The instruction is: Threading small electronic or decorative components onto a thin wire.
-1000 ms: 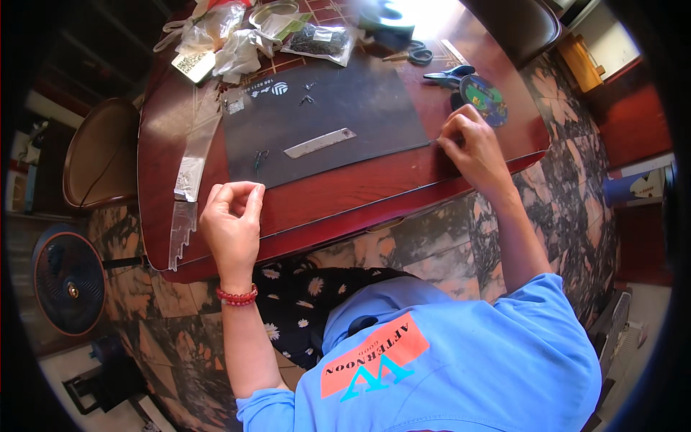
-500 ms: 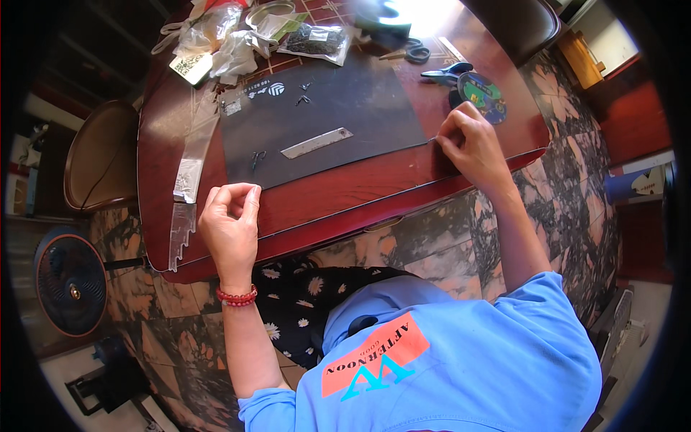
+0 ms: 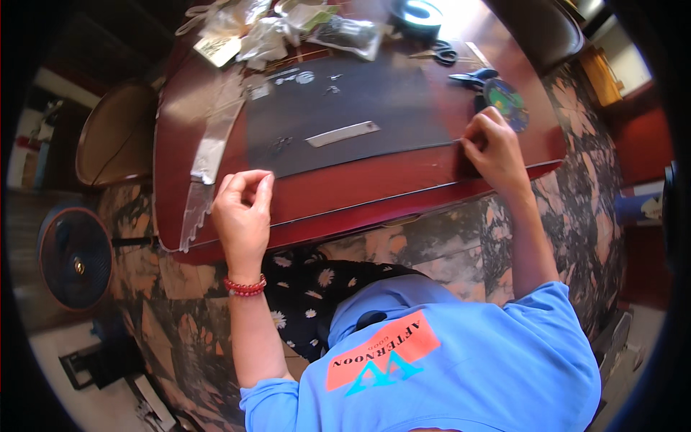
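Note:
My left hand [image 3: 245, 209] is raised over the table's near edge, thumb and forefinger pinched by the near left corner of a dark mat [image 3: 389, 93]. At the mat's near right corner my right hand [image 3: 494, 153] makes a similar pinch, with a tiny dark tip at its fingers. Whatever either pinch holds is too thin to make out. On the mat lies a flat silvery metal strip [image 3: 342, 134], like a short ruler or blade. Small dark pieces [image 3: 281, 144] lie left of the strip, and more small pieces [image 3: 332, 89] sit farther back.
A round green-and-dark disc [image 3: 507, 104], pliers [image 3: 475, 76], scissors [image 3: 444, 52] and a dark roll [image 3: 417, 18] lie at the right and back. Plastic bags [image 3: 263, 39] crowd the back left. Clear plastic sleeves [image 3: 209, 158] line the left side. A fan [image 3: 75, 258] stands left.
The whole view has shifted, so the table and mat appear farther right and slightly higher. Both hands keep their pinches at about the same spots by the mat's near corners.

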The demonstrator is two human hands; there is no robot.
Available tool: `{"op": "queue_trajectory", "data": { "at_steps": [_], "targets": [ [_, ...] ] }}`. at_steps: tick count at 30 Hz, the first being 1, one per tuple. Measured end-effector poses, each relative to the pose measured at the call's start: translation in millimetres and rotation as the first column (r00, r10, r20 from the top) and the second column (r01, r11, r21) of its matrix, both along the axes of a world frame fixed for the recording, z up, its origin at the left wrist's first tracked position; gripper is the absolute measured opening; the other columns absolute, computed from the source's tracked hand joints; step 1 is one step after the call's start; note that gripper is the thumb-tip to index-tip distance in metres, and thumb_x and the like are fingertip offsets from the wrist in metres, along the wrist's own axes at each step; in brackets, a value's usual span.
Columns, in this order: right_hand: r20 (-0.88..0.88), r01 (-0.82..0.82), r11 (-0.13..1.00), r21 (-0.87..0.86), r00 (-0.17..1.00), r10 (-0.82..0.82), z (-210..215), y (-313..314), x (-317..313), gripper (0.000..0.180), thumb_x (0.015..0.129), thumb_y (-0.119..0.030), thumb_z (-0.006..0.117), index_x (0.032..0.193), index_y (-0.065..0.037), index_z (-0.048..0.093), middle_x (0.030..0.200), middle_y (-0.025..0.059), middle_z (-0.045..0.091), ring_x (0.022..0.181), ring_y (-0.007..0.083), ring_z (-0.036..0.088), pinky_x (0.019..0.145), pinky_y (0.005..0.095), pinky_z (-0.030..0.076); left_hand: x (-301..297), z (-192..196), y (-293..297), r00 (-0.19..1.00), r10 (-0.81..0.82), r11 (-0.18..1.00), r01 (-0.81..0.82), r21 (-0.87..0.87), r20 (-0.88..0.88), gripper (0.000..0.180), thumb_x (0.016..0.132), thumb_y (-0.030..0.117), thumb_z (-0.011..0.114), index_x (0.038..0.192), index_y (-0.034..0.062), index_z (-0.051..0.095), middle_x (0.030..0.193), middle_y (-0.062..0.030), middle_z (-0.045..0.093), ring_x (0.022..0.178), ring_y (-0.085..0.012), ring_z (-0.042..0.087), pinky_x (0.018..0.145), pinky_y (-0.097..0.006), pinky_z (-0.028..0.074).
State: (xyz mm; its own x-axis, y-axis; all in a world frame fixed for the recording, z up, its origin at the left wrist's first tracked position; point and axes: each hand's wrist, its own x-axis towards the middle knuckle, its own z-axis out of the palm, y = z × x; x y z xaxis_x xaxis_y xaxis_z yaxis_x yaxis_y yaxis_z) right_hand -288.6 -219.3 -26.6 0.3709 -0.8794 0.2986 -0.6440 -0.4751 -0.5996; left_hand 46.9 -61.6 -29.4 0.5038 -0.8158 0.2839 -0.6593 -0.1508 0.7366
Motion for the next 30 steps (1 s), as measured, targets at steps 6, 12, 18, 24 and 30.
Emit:
{"op": "queue_trajectory", "data": {
  "at_steps": [6,12,18,24,30],
  "targets": [
    [-0.027,-0.013,0.999,-0.037,1.000,0.012,-2,0,1,0.012,0.079,0.003,0.068,0.083,0.003,0.057,0.088,0.0096,0.055,0.069,0.0195,0.059,0.065,0.0312,0.049,11,-3,11,0.997,0.066,0.998,-0.066,-0.002,-0.040,0.009,0.094,0.009,0.070,0.096,0.0007,0.074,0.089,-0.0023,0.070,0.077,-0.0078,0.062,0.070,-0.023,0.050],
    [-0.044,-0.017,1.000,-0.022,0.999,0.016,-2,0,1,0.012,0.081,0.003,0.068,0.084,0.003,0.056,0.087,0.0085,0.054,0.070,0.0183,0.060,0.065,0.0308,0.049,16,-6,22,0.987,0.128,0.988,-0.135,-0.070,-0.099,0.010,0.095,0.008,0.068,0.099,0.0010,0.074,0.093,-0.0021,0.070,0.078,-0.0077,0.061,0.070,-0.023,0.049],
    [-0.071,-0.006,0.999,-0.047,0.997,0.003,0,-1,0,0.009,0.083,0.001,0.067,0.087,0.002,0.059,0.088,0.0083,0.055,0.071,0.0184,0.061,0.065,0.0307,0.049,18,-9,29,0.982,0.178,0.973,-0.185,-0.137,-0.058,0.007,0.094,0.005,0.067,0.098,0.0016,0.073,0.089,-0.0051,0.067,0.071,-0.0116,0.063,0.065,-0.027,0.050],
    [0.045,0.075,0.988,-0.135,0.997,-0.069,-6,9,8,0.008,0.086,0.001,0.066,0.092,-0.001,0.062,0.088,0.0081,0.058,0.073,0.0183,0.061,0.063,0.0315,0.047,-2,-6,33,0.986,0.160,0.974,-0.149,-0.170,0.055,0.011,0.092,0.005,0.069,0.103,0.0065,0.073,0.096,-0.0030,0.064,0.079,-0.0127,0.062,0.063,-0.026,0.049],
    [0.025,-0.074,0.890,-0.450,0.995,0.095,-5,35,48,0.012,0.082,0.003,0.070,0.090,-0.003,0.063,0.096,0.0100,0.061,0.087,0.0276,0.061,0.076,0.0366,0.051,-19,-11,34,0.921,0.041,0.977,0.045,-0.209,0.388,0.017,0.084,0.009,0.077,0.101,0.0101,0.074,0.106,-0.0051,0.064,0.093,-0.0239,0.061,0.081,-0.036,0.051]
  ]
}}
